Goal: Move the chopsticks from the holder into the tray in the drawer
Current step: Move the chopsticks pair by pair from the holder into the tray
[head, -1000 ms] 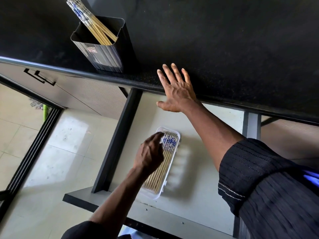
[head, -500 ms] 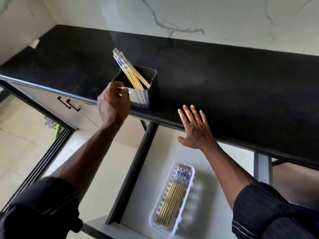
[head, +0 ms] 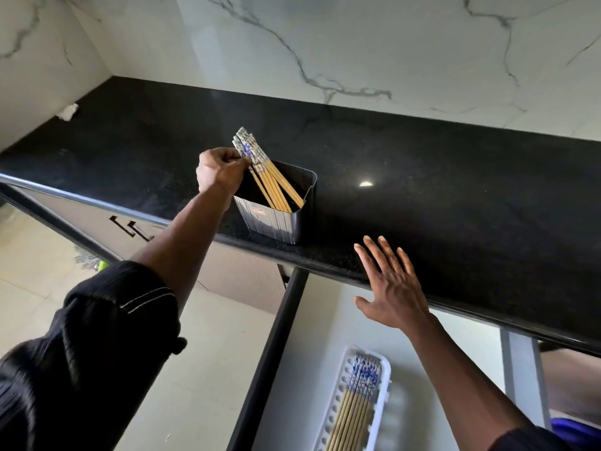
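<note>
A dark square holder (head: 286,219) stands near the front edge of the black countertop. Several bamboo chopsticks (head: 276,183) with blue-and-white patterned tops lean in it toward the left. My left hand (head: 219,172) is at the holder's left rim and pinches chopsticks just below their patterned tops. My right hand (head: 392,286) lies flat with spread fingers on the counter's front edge, holding nothing. Below, in the open drawer, a white perforated tray (head: 385,379) holds several chopsticks (head: 356,405) lying side by side.
The black countertop (head: 455,196) runs back to a white marble wall. The open drawer's dark left side (head: 270,359) stands out over the pale tiled floor. Closed cabinet fronts with black handles (head: 131,227) sit under the counter at left. A small white scrap (head: 68,111) lies far left.
My left hand left the tray in the drawer, rose to the holder and took hold of chopsticks there. The view tilted up. My right hand stayed on the counter edge.
</note>
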